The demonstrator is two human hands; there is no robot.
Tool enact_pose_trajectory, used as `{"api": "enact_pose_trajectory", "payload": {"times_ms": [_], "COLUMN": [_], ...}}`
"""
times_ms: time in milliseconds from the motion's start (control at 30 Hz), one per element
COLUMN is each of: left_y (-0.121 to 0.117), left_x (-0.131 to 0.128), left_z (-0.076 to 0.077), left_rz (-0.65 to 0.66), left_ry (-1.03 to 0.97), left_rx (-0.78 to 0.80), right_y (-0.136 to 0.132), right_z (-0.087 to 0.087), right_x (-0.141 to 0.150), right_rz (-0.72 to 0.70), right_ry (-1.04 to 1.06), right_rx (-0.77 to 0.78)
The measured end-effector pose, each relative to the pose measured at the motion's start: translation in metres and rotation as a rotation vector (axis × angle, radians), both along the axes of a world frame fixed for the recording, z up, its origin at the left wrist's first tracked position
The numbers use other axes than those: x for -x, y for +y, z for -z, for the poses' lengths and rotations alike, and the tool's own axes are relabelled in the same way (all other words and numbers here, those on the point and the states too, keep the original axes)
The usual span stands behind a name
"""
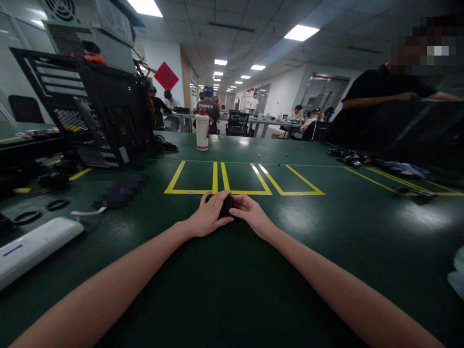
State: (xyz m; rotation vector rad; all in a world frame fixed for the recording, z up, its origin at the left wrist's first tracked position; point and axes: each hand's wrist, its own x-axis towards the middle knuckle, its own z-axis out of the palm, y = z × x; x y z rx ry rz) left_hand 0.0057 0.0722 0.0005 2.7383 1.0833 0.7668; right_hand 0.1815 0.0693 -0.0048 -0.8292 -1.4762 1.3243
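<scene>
The hands, left (207, 216) and right (253, 216), grip a black object (226, 207), mostly hidden between them.

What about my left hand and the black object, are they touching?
Touching: the head view shows the left hand curled over the black object.

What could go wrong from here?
1. The left hand hides much of the dark object that the right hand also touches, so a poor grip could go unnoticed.
2. The white cup stands upright beyond the yellow tape; a long forward reach might tip it.
3. The white cable lies loose on the left; a sideways sweep of the left arm could snag it.
</scene>
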Motion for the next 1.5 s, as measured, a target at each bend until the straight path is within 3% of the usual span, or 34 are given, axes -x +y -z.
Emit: {"api": "enact_pose_trajectory", "payload": {"times_ms": [167, 533, 767, 1067, 1333, 1500], "left_y": [-0.0010, -0.0032, -0.0041, -0.0035, -0.0044, -0.0051], "left_x": [0.0002, -0.0002, 0.0003, -0.0001, 0.0000, 0.0003], "left_z": [-0.0009, -0.0020, -0.0013, -0.0002, -0.0014, -0.0021], "left_rz": [-0.008, -0.004, -0.010, -0.012, -0.019, -0.017], "left_ry": [0.005, 0.015, 0.032, 0.041, 0.040, 0.050], "left_rx": [-0.004, -0.024, -0.046, -0.085, -0.082, -0.075], "right_y": [-0.0010, -0.0022, -0.0006, 0.0035, 0.0011, 0.0025], "right_z": [-0.0006, -0.0007, -0.0023, 0.0000, -0.0010, -0.0015], "right_x": [0.0018, -0.0001, 0.0022, -0.0019, 0.0015, -0.0008], "right_rz": [0.063, -0.012, 0.046, -0.101, 0.044, -0.042], "right_ry": [-0.061, -0.062, -0.090, -0.007, -0.087, -0.076], "right_rx": [-0.030, -0.003, 0.037, 0.038, 0.001, 0.035]}}
